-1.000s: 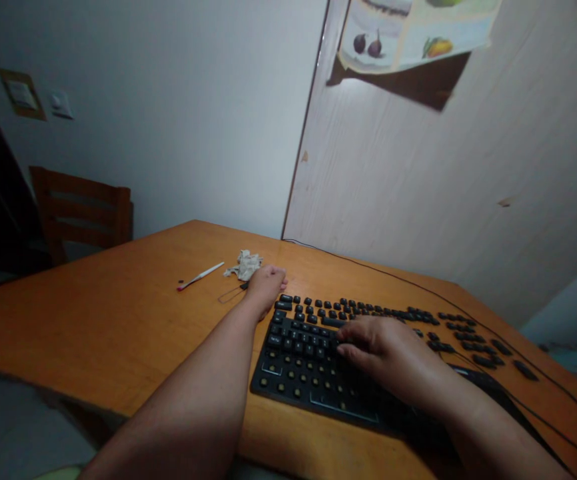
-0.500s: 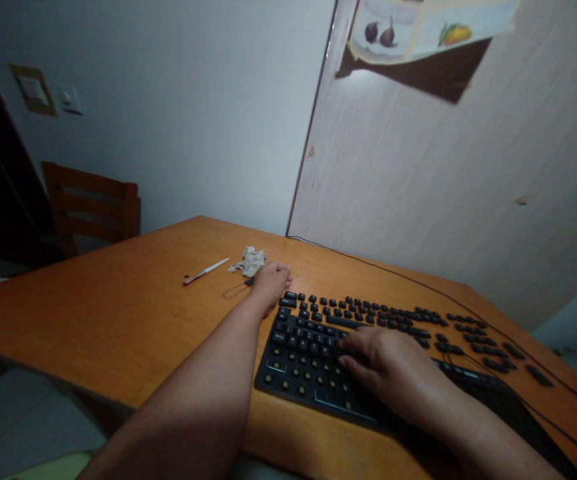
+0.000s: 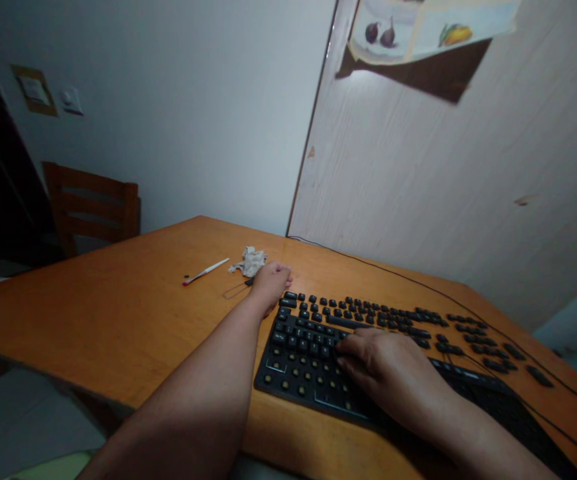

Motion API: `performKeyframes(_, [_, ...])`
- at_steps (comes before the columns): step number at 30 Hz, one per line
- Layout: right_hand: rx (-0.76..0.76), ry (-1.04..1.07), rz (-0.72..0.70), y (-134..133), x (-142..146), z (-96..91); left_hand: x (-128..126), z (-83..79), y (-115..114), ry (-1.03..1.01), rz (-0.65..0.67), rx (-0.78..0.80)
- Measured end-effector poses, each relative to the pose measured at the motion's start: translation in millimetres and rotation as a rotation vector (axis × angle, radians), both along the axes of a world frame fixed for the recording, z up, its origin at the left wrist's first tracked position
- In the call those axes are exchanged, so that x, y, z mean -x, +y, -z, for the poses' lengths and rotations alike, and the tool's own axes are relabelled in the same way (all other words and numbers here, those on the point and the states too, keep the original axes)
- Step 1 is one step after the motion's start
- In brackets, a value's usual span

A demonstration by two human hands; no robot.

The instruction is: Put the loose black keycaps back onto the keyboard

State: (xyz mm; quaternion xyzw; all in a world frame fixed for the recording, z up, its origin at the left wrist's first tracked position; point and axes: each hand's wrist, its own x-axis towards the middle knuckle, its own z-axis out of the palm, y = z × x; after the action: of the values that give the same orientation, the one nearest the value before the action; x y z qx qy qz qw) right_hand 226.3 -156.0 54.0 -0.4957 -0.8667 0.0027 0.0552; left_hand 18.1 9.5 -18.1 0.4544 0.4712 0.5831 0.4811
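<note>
Work on the keyboard (image 3: 313, 373) is judged part-way. At its left end, seated caps (image 3: 303, 345) are found on the far rows; the near rows are bare, their round, tan posts (image 3: 285, 385) exposed. Loose caps (image 3: 337, 312) are laid out in rows on the surface (image 3: 118, 313) just beyond. The keyboard is set near the surface's close edge, partly covered by the right hand (image 3: 391, 370), whose grip is drawn together beside the seated caps; whether one is pinched cannot be told. The left hand (image 3: 271, 280) is curled past the far left corner, its contents hidden. Dark plastic is noted throughout the keyboard, smooth brown wood beneath. Beside the left hand, a crumpled, pale wad (image 3: 251, 261), a slim white stick (image 3: 211, 268) and a wire tool (image 3: 249, 282) are recorded.
</note>
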Motion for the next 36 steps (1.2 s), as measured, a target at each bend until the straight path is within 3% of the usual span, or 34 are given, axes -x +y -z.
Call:
performKeyframes(24, [-0.053, -0.095, 0.005, -6.1, 7.0, 1.7, -0.6, -3.8, -4.2, 0.038, -0.009, -0.016])
performKeyframes(36, [-0.140, -0.279, 0.106, -14.2, 23.8, 7.6, -0.5, -5.2, -6.2, 0.017, -0.009, -0.017])
